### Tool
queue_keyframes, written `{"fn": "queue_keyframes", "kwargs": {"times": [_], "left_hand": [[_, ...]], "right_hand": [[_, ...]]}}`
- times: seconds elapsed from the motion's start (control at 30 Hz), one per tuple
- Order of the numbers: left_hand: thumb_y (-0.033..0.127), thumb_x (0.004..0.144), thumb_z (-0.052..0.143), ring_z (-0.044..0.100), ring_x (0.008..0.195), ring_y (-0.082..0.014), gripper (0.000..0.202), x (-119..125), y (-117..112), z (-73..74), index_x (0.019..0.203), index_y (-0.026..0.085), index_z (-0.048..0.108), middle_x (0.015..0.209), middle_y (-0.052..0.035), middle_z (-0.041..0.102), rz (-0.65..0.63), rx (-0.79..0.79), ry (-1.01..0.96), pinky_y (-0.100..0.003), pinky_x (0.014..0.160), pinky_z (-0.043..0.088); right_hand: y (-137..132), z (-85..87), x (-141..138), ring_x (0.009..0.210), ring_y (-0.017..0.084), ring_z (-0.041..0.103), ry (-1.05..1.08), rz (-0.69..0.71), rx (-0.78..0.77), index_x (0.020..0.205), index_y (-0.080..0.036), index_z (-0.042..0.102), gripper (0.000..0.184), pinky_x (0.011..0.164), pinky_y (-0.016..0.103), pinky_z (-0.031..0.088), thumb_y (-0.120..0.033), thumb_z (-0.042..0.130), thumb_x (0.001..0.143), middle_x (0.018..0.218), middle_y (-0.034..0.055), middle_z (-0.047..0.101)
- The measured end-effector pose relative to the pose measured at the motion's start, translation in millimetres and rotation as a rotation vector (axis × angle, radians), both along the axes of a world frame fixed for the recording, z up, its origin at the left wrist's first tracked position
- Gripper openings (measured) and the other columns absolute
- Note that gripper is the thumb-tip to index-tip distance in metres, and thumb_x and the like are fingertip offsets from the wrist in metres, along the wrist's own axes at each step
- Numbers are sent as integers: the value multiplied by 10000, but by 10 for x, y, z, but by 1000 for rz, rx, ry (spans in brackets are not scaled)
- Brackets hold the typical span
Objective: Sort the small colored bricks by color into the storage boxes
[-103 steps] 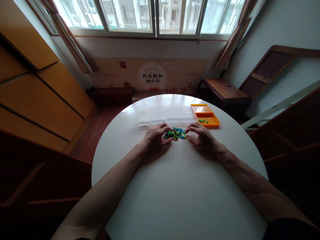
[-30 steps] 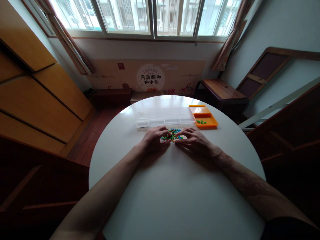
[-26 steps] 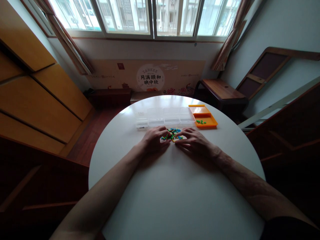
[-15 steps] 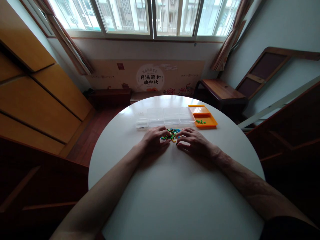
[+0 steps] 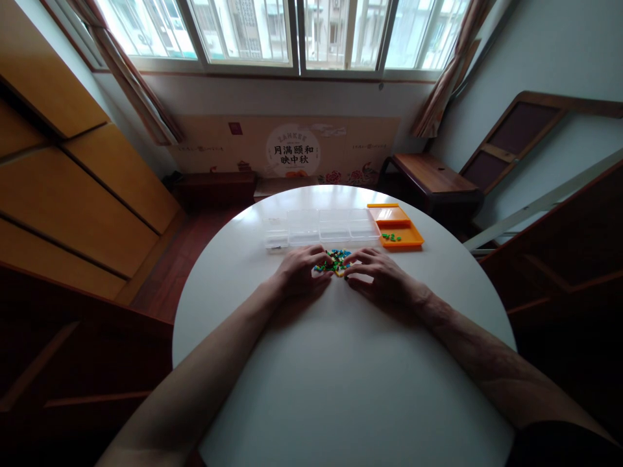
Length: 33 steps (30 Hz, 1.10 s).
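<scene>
Left fingers: the left hand [image 5: 300, 268] curves loosely, thumb and forefinger parted, around the left edge of the brick pile.
Right fingers: the right hand [image 5: 378, 271] is bent at the pile's right edge, forefinger and thumb apart; a tiny dark bit shows at the thumb tip, and whether it is gripped I cannot tell.
Brick pile: small plastic bricks [image 5: 335, 261] in green, blue and yellow, with darker ones among them, heaped on the tabletop between both hands.
Clear box: a transparent compartment box [image 5: 335, 224] lies just beyond the hands, its cells side by side.
Orange tray: a divided orange tray [image 5: 415, 242] sits against the box's right end; a few green bricks [image 5: 390, 238] lie in its nearer section.
Table: round-edged, white and glossy [image 5: 357, 376], under everything named so far.
Beyond the table: a printed panel [image 5: 292, 149] with Chinese lettering stands below the window [image 5: 324, 35]; a wooden seat [image 5: 433, 174] is to the right, yellow-brown cabinet doors [image 5: 87, 194] to the left.
</scene>
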<state>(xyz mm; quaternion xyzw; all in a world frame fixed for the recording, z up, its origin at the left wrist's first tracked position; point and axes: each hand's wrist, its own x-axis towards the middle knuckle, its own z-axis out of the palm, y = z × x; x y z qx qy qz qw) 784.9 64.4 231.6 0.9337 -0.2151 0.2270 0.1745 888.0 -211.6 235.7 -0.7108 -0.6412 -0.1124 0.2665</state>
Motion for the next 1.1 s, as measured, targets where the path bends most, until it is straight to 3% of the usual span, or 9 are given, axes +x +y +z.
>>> {"fn": "queue_keyframes", "kwargs": {"times": [0.53, 0.77, 0.87, 0.97, 1.1], "left_hand": [[279, 901, 744, 742, 927, -218, 133, -32, -34, 68, 1029, 255, 765, 1072, -38, 781, 1, -7, -6, -339, 826, 558], [200, 768, 764, 738, 959, -261, 326, -42, -40, 113, 1085, 250, 704, 1085, -44, 779, 71, 2, 70, -388, 893, 567], [210, 750, 777, 728, 935, -262, 320, -43, -37, 107, 1052, 250, 679, 1058, -38, 779, 99, -9, 71, -392, 882, 562], [291, 805, 789, 716, 895, -259, 238, -47, -32, 88, 1013, 246, 683, 1022, -40, 768, 141, -6, 54, -391, 840, 556], [359, 874, 779, 715, 882, -241, 179, -45, -16, 51, 1004, 245, 733, 1033, -44, 762, 176, -1, 25, -373, 822, 553]], "right_hand": [[17, -20, -9, 1140, 279, 709, 10, -65, 1, 1084, -274, 765, 91, 1055, 507, 583, -232, 722, 1015, 1237, 60, 786], [26, -42, 14, 1096, 270, 712, 12, -53, -7, 1103, -273, 763, 89, 1032, 494, 592, -261, 685, 1062, 1194, 67, 794], [29, -57, 30, 1081, 274, 714, 34, -48, 31, 1128, -267, 747, 93, 1010, 483, 595, -284, 671, 1079, 1161, 73, 801], [9, -76, 85, 1002, 271, 712, 109, -134, 145, 1090, -266, 734, 98, 939, 453, 604, -322, 653, 1095, 1054, 66, 797], [-81, -120, 260, 929, 285, 702, 197, -427, 338, 1018, -258, 724, 159, 900, 474, 599, -384, 650, 1079, 968, 66, 763]]}}
